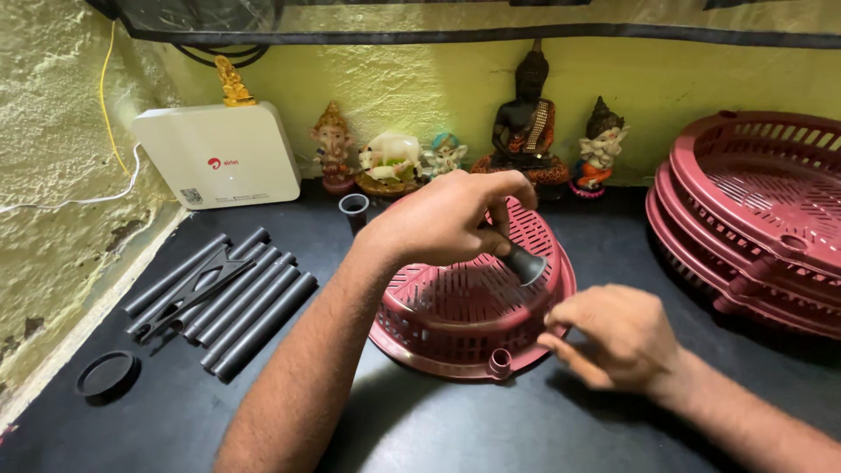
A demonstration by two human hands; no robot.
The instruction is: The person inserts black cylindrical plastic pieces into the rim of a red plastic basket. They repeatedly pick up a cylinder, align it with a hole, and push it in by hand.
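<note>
Over red basket [455,307], left hand [447,219] pinching black cap [524,263], right hand [613,333] grip loosely curled, empty

We see a maroon basket [455,307] of moulded plastic with a slight sheen, its slotted walls smooth. The dark cap [524,263] pinched in our left hand [447,219] looks like matt plastic. The grey tubes [236,302] beside it are smooth, dull plastic. The tabletop [438,420] is dark and softly glossy; the yellow wall [53,175] is rough, pitted plaster. The white box [219,158] looks like smooth plastic.
</note>
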